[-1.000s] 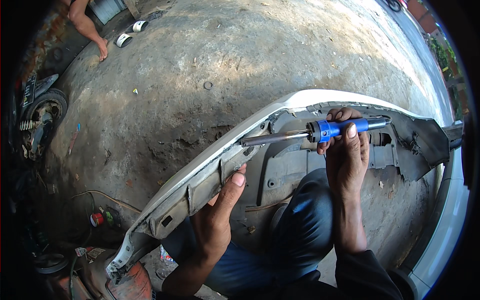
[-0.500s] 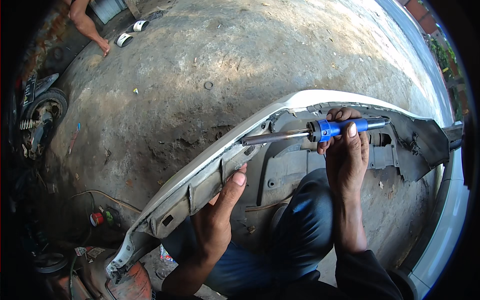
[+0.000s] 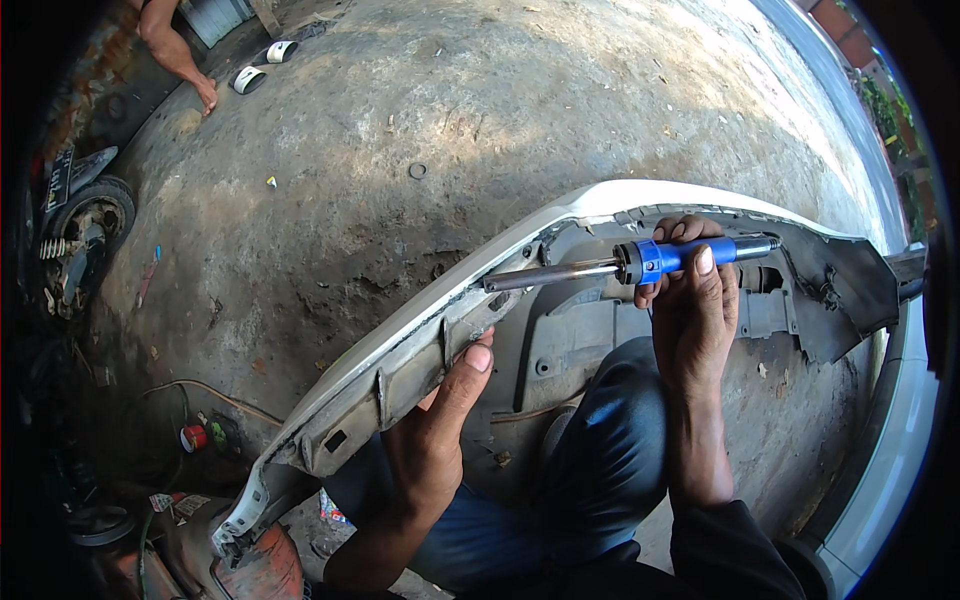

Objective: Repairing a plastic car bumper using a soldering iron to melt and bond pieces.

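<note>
Across my lap lies a long car bumper (image 3: 400,392), its grey inner side turned toward me and its white outer edge facing away. My left hand (image 3: 437,425) grips its lower lip, thumb on top and fingers beneath. A soldering iron (image 3: 715,252) with a blue handle and a long metal barrel is held in my right hand (image 3: 695,300), thumb and fingers closed round the handle. The barrel's end (image 3: 500,280) points left and rests at or just above the bumper's inner edge; I cannot tell whether they touch.
A motorcycle wheel (image 3: 95,222) stands at the far left. Another person's bare leg (image 3: 175,55) and a pair of sandals (image 3: 262,68) are at the upper left. A red tape roll (image 3: 193,438) and a cable (image 3: 225,398) lie on the dirty concrete floor. A pale car panel (image 3: 890,450) curves along the right.
</note>
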The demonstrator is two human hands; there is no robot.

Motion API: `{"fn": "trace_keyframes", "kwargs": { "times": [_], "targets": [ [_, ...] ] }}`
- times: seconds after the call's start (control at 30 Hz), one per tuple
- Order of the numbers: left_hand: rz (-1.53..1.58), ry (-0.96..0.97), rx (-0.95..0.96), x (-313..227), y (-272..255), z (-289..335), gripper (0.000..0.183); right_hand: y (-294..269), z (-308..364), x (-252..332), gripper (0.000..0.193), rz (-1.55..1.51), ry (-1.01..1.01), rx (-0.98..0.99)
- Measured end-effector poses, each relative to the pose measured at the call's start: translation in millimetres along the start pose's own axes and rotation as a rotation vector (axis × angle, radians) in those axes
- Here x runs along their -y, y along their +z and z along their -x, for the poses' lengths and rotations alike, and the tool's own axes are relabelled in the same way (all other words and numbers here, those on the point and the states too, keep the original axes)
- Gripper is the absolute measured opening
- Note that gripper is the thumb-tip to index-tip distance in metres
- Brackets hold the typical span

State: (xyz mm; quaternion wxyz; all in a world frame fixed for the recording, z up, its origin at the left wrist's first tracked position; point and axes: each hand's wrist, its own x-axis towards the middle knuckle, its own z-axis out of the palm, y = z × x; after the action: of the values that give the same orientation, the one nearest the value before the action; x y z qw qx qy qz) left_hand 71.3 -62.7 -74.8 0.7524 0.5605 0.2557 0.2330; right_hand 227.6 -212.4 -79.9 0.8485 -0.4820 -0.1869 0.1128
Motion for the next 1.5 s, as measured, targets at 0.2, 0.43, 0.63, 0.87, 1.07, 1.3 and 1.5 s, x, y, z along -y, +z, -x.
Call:
{"fn": "trace_keyframes", "kwargs": {
  "times": [0.2,0.43,0.63,0.87,1.07,1.3,1.5],
  "targets": [
    [-0.055,0.058,0.021,0.8,-0.1,0.5,0.027,-0.7,0.6,0.3,0.027,0.001,-0.002,-0.01],
    [0.008,-0.013,-0.006,-0.2,1.1,0.3,0.028,-0.6,1.0,0.5,0.026,0.012,0.001,-0.035],
    [0.027,-0.037,-0.008,-1.4,1.3,0.5,0.028,-0.3,0.5,0.8,0.026,-0.005,-0.003,0.014],
    [-0.017,0.002,0.022,-1.3,-1.1,-0.1,0.028,-1.9,-0.9,-1.5,0.025,-0.014,-0.014,0.011],
    [-0.01,-0.097,0.031,-4.5,-1.6,1.4,0.031,-3.4,-2.8,5.3,0.027,0.013,-0.033,-0.072],
    [-0.018,-0.171,0.069,-10.4,1.1,7.8,0.036,-68.3,14.3,43.8,0.022,-0.122,-0.258,-0.488],
    [-0.034,-0.209,0.117,-15.4,-12.0,20.1,0.046,-183.5,85.2,95.7,0.024,-0.059,-0.152,-0.765]
  ]
}}
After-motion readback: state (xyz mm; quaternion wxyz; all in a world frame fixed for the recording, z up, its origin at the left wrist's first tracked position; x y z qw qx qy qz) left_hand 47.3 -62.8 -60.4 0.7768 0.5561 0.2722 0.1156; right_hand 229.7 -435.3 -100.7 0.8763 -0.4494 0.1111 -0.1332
